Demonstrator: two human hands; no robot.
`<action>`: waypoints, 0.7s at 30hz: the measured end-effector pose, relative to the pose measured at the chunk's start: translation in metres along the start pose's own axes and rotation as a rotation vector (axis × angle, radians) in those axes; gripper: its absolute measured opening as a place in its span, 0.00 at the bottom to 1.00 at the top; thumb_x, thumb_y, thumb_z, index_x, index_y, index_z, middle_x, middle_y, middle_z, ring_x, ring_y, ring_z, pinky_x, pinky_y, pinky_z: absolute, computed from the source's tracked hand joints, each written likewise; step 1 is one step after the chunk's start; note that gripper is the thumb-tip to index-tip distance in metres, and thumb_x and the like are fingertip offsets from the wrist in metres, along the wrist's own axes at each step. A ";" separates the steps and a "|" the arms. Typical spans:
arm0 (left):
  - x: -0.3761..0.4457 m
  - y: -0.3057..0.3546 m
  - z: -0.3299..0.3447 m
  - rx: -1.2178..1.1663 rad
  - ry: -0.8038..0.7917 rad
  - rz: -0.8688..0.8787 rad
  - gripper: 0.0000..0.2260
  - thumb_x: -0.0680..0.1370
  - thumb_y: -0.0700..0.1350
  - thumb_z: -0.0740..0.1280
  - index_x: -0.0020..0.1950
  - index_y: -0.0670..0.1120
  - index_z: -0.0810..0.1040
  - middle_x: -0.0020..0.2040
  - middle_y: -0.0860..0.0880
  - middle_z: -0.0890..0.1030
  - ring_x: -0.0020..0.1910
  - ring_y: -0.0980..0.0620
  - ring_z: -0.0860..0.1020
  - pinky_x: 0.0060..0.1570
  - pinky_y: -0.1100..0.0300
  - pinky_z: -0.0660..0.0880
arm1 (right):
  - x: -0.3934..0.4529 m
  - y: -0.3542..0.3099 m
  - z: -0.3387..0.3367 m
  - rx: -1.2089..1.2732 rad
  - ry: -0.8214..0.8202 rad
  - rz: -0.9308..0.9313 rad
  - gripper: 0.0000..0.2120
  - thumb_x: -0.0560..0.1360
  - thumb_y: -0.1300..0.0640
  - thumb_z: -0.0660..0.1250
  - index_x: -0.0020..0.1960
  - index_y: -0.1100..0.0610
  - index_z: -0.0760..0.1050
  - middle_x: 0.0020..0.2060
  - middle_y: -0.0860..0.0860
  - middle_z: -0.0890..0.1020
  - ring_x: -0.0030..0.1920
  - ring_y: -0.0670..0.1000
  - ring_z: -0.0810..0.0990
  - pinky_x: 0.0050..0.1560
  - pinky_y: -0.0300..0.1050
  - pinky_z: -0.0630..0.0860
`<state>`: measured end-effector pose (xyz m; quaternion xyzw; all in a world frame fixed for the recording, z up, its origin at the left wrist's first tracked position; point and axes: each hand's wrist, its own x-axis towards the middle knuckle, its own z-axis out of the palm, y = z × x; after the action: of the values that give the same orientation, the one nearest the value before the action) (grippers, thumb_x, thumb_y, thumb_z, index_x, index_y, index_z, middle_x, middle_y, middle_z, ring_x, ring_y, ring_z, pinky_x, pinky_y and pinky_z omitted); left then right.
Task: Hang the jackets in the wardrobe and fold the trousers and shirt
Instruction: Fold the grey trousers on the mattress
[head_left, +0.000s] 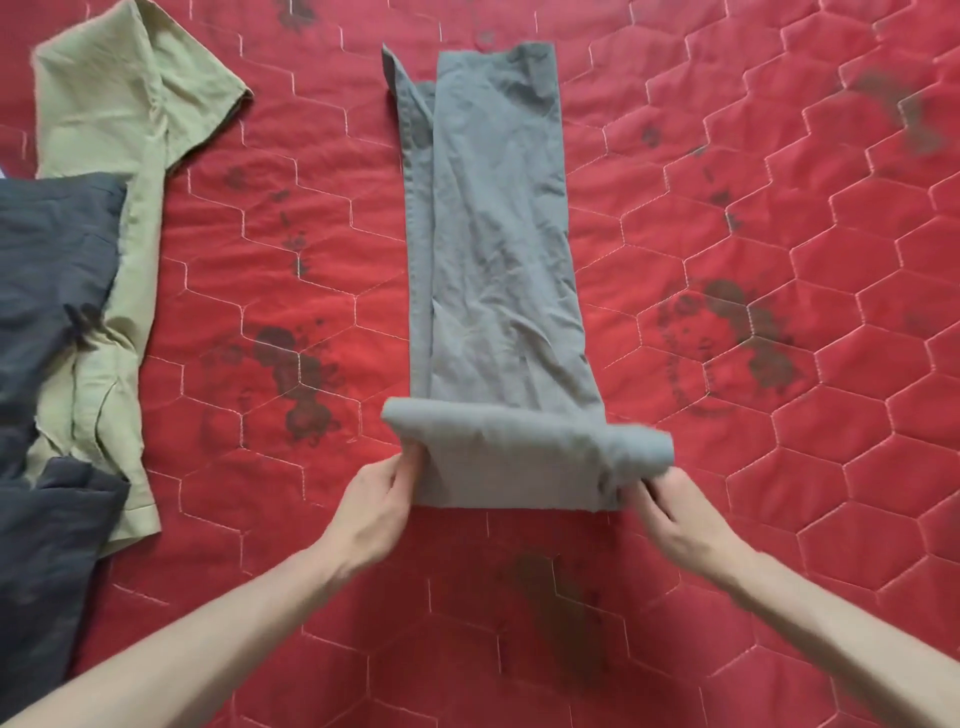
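Grey trousers (493, 234) lie lengthwise in the middle of a red quilted bed cover (779, 260), legs stacked on each other. The near end is lifted and curled over into a fold. My left hand (376, 512) pinches the left corner of that near end. At the right corner my right hand (685, 519) grips the same edge. A light green shirt (119, 156) lies spread at the far left, with dark clothing overlapping part of it.
Dark navy clothing (47, 364) is piled at the left edge, over the green shirt. The red cover has hexagon stitching and dark printed flower marks. Bare cover stretches to the right of the trousers and between them and the shirt.
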<state>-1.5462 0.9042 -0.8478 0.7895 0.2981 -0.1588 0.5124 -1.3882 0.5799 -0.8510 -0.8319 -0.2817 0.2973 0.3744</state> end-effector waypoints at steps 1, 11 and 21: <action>-0.004 -0.001 0.006 -0.102 0.014 -0.087 0.42 0.75 0.79 0.43 0.50 0.48 0.84 0.48 0.58 0.86 0.48 0.59 0.82 0.55 0.54 0.76 | -0.001 -0.007 0.008 0.100 0.065 0.075 0.14 0.85 0.39 0.51 0.54 0.38 0.76 0.45 0.40 0.82 0.45 0.38 0.77 0.50 0.38 0.74; -0.014 -0.006 0.039 -0.033 0.158 -0.141 0.15 0.87 0.55 0.55 0.64 0.51 0.78 0.58 0.55 0.84 0.60 0.49 0.81 0.62 0.45 0.74 | 0.021 -0.007 0.053 0.163 0.371 0.370 0.17 0.87 0.46 0.58 0.40 0.48 0.66 0.30 0.47 0.71 0.34 0.49 0.68 0.42 0.60 0.69; -0.009 0.004 0.058 0.114 0.501 -0.276 0.11 0.82 0.54 0.66 0.50 0.47 0.73 0.47 0.47 0.78 0.52 0.39 0.75 0.50 0.46 0.70 | 0.041 -0.017 0.072 -0.014 0.658 0.620 0.13 0.87 0.49 0.58 0.53 0.54 0.78 0.47 0.57 0.83 0.51 0.64 0.78 0.50 0.57 0.70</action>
<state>-1.5473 0.8483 -0.8646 0.7836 0.5108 -0.0436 0.3510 -1.4157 0.6504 -0.8880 -0.9297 0.1130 0.1132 0.3318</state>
